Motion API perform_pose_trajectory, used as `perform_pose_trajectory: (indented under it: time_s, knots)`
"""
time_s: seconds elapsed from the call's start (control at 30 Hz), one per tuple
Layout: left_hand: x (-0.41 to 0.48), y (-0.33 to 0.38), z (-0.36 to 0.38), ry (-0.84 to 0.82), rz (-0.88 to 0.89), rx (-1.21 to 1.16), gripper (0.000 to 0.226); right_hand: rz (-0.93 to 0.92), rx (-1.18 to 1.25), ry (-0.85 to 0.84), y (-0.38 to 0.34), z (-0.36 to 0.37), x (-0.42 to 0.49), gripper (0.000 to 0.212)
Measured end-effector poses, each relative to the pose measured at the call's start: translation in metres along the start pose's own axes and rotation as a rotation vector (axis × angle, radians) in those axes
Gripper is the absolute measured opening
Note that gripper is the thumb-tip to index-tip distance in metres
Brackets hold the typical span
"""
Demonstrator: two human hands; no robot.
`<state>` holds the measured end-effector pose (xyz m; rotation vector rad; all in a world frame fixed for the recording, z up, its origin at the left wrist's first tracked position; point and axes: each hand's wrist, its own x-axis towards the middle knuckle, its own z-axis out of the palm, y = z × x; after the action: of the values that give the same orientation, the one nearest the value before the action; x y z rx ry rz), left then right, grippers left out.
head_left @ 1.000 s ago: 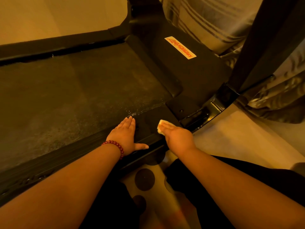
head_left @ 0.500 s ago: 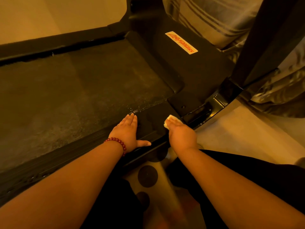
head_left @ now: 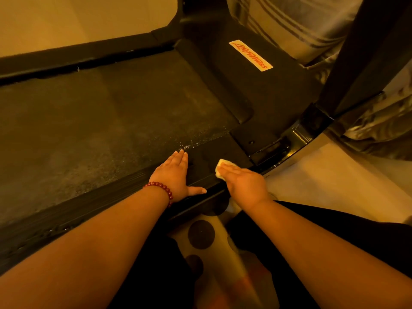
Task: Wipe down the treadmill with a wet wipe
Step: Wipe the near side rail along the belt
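The fingers [head_left: 181,157] of the left hand [head_left: 176,175] lie straight and close together, palm down, flat on the black ribbed side rail [head_left: 93,204] of the black treadmill [head_left: 267,97], with the thumb stretched out sideways along the rail's outer edge. They hold nothing. A dark red beaded bracelet [head_left: 161,188] circles that wrist.

The fingers [head_left: 230,169] of the right hand [head_left: 244,182] are laid out fairly straight over a small, pale, folded wet wipe [head_left: 221,164] and press it onto the smooth black end of the same rail, just beside the left hand. The wipe shows past the fingertips and along the hand's left edge; the thumb is hidden.

The wide, dusty grey running belt [head_left: 100,121] lies beyond both hands, with a strip of bright specks along its near edge close to the left fingertips. Farther off, a pale rectangular label with red lettering [head_left: 250,55] sits on the black motor cover. A dark upright post [head_left: 361,52] rises at the right, with striped grey fabric [head_left: 289,23] behind it. A light cloth with dark round spots [head_left: 200,234] shows between the forearms.
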<state>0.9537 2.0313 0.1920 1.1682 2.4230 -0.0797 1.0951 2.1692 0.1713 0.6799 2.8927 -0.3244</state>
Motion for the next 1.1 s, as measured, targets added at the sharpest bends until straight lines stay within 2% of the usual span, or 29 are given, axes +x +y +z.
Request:
perform_pose_trajectory:
  time_s: [0.1, 0.13, 0.3, 0.47, 0.5, 0.6, 0.63, 0.67, 0.77, 0.8, 0.87, 0.97, 1.03, 1.1]
  knots:
    - [-0.004, -0.002, -0.001, -0.013, -0.001, 0.023, 0.12, 0.257, 0.023, 0.027, 0.008, -0.005, 0.006, 0.052]
    - [-0.006, -0.003, -0.002, -0.019, -0.006, 0.03, 0.12, 0.281, 0.019, 0.016, 0.002, -0.007, 0.005, 0.052]
    - [-0.014, -0.008, -0.003, -0.02, -0.028, 0.035, 0.119, -0.04, -0.038, -0.041, -0.019, 0.004, -0.007, 0.066]
    - [-0.022, -0.01, -0.002, -0.044, -0.048, 0.042, 0.115, 0.219, 0.024, -0.025, -0.011, -0.011, 0.008, 0.048]
    - [-0.022, -0.011, -0.002, -0.038, -0.054, 0.041, 0.116, 0.17, 0.023, -0.028, -0.02, -0.011, 0.005, 0.047]
    - [-0.023, -0.02, -0.004, -0.038, -0.058, 0.04, 0.119, -0.127, 0.008, -0.02, -0.036, 0.004, -0.009, 0.055]
    - [-0.025, -0.023, -0.004, -0.045, -0.046, 0.049, 0.119, -0.145, 0.007, -0.008, -0.031, 0.007, -0.009, 0.057]
    - [-0.026, -0.026, -0.003, -0.048, -0.033, 0.06, 0.119, -0.099, 0.002, -0.006, -0.024, 0.007, -0.007, 0.058]
    - [-0.026, -0.028, -0.001, -0.055, -0.009, 0.069, 0.119, 0.191, 0.028, 0.003, -0.008, -0.004, 0.003, 0.052]
    - [-0.024, -0.028, -0.002, -0.053, -0.008, 0.066, 0.119, 0.206, 0.023, -0.008, -0.011, -0.005, 0.006, 0.05]
    - [-0.021, -0.028, -0.002, -0.049, -0.009, 0.054, 0.12, 0.102, 0.01, -0.051, -0.026, -0.001, 0.003, 0.051]
    - [-0.02, -0.029, -0.002, -0.045, -0.01, 0.042, 0.121, -0.141, -0.027, -0.118, -0.036, 0.006, -0.003, 0.065]
    - [-0.019, -0.03, -0.001, -0.046, -0.003, 0.034, 0.12, -0.127, -0.008, -0.074, -0.025, 0.001, 0.0, 0.061]
    - [-0.019, -0.03, -0.001, -0.042, 0.004, 0.031, 0.121, 0.033, 0.02, 0.005, -0.013, -0.007, 0.006, 0.054]
